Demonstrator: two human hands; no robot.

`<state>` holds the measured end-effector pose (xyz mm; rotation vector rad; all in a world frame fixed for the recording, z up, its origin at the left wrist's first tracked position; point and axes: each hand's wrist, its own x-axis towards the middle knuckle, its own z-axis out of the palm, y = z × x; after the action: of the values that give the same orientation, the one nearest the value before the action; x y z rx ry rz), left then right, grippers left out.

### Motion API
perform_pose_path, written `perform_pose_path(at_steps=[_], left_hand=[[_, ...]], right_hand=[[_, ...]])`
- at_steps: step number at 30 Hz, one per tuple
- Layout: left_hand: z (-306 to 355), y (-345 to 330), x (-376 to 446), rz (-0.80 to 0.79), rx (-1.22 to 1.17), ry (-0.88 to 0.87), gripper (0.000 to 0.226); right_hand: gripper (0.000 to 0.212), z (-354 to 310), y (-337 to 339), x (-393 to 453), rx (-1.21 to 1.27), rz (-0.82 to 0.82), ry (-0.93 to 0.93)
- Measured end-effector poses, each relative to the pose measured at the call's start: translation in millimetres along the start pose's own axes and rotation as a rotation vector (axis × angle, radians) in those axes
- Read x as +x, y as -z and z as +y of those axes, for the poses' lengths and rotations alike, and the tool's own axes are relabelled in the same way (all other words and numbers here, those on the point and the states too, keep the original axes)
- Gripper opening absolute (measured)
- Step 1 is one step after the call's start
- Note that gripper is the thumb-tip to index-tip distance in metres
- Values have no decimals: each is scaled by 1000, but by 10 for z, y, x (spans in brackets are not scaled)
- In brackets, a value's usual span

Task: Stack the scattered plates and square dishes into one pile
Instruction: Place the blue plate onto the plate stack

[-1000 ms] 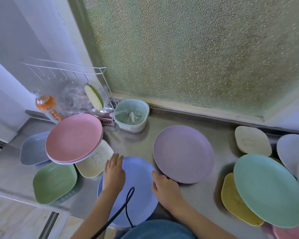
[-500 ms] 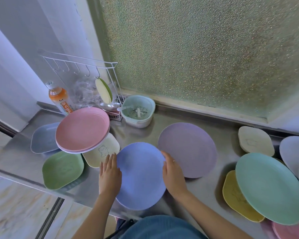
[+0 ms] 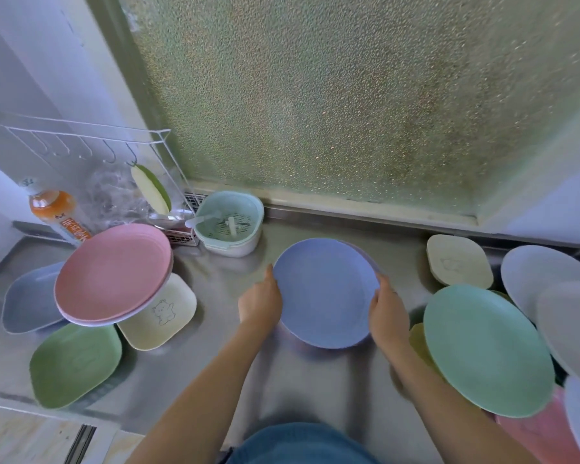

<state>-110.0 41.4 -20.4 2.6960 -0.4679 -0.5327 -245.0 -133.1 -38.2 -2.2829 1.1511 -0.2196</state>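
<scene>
I hold a round blue plate [image 3: 325,293] by its two sides, my left hand [image 3: 260,301] on its left rim and my right hand [image 3: 387,314] on its right rim. It sits over the purple plate [image 3: 365,254], of which only a thin edge shows behind. To the left, a pink plate [image 3: 113,271] lies on other plates above a cream square dish [image 3: 163,313], a green square dish [image 3: 74,363] and a grey-blue square dish [image 3: 29,301]. On the right are a teal plate [image 3: 486,349], a yellow dish [image 3: 416,339], a cream dish [image 3: 457,264] and white plates [image 3: 543,279].
The steel counter [image 3: 315,380] ends at a front edge near me. At the back left stand a wire rack [image 3: 91,142], an orange bottle [image 3: 56,209] and a mint strainer bowl [image 3: 230,222]. Frosted glass [image 3: 332,95] rises behind. A pink plate [image 3: 543,433] lies at the bottom right.
The blue plate moved from the near edge of the counter back and to the right, onto the purple plate. Both hands shifted to its sides and went with it.
</scene>
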Motion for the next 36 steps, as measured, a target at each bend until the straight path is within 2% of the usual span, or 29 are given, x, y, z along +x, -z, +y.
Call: perform_pose_path(at_steps=[11, 16, 19, 29, 34, 36], left_hand=[[80, -198, 244, -145, 246, -58, 54], [42, -235, 260, -117, 293, -68, 56], [34, -239, 239, -110, 301, -64, 56], [-444, -97, -21, -72, 293, 12, 64], [-761, 13, -231, -46, 271, 62, 65], [-841, 43, -244, -32, 237, 69, 64]], right_hand=[[44, 122, -81, 178, -238, -43, -7], [46, 173, -163, 188, -302, -26, -27], [50, 203, -211, 191, -239, -25, -50], [53, -37, -424, -57, -141, -46, 59], [56, -194, -694, -284, -205, -121, 83], [53, -274, -721, -354, -286, -101, 83]])
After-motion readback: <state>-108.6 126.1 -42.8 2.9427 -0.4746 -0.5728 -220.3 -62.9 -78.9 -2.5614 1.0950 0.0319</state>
